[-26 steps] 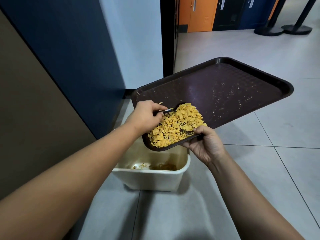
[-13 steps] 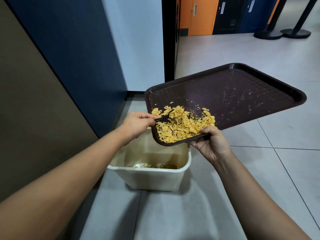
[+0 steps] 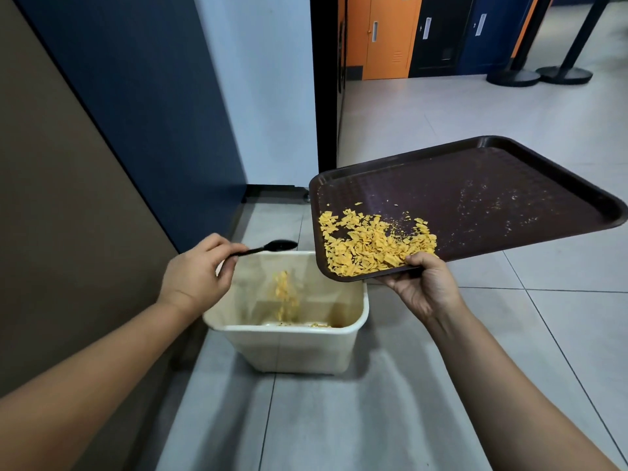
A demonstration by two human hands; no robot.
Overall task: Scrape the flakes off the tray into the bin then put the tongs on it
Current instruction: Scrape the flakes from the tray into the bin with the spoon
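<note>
Flakes point(image 3: 370, 244) heaped at the tilted tray point(image 3: 509, 198) corner, gripped by right hand point(image 3: 426, 287), could spill past the bin point(image 3: 289, 348) while left-hand point(image 3: 195, 275) fingers pinch the black utensil point(image 3: 268, 248).

Pale grey floor tiles point(image 3: 424, 124) run toward orange lockers point(image 3: 384, 35) at 12 o'clock, with dark ones beside them. Two black stanchion bases point(image 3: 537, 76) stand at 1 o'clock. A dark blue wall panel point(image 3: 136, 96) and a brown panel point(image 3: 51, 198) fill 9 to 11 o'clock.
</note>
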